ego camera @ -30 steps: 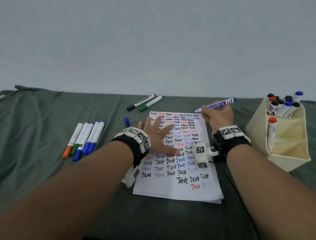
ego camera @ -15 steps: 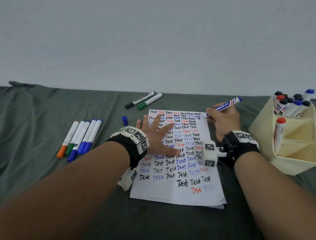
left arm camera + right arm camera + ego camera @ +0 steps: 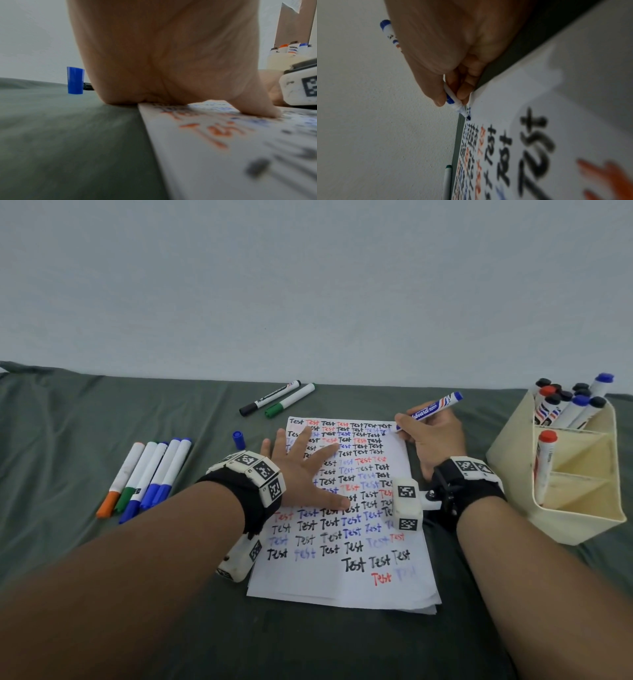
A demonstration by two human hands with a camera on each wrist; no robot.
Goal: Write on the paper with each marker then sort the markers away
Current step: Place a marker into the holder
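A white paper covered in rows of the word "Test" in black, red and blue lies on the green cloth. My left hand lies flat on it with fingers spread, palm down. My right hand pinches an uncapped blue marker near its nib, and the tip touches the paper's far right corner. The blue cap of that marker stands upright on the cloth left of the paper.
Several capped markers, orange, green and blue, lie in a row at the left. A black marker and a green marker lie beyond the paper. A cream organiser with several markers stands at the right.
My right hand has brought the blue marker's tip down onto the paper's far right corner. The left hand stays flat on the paper.
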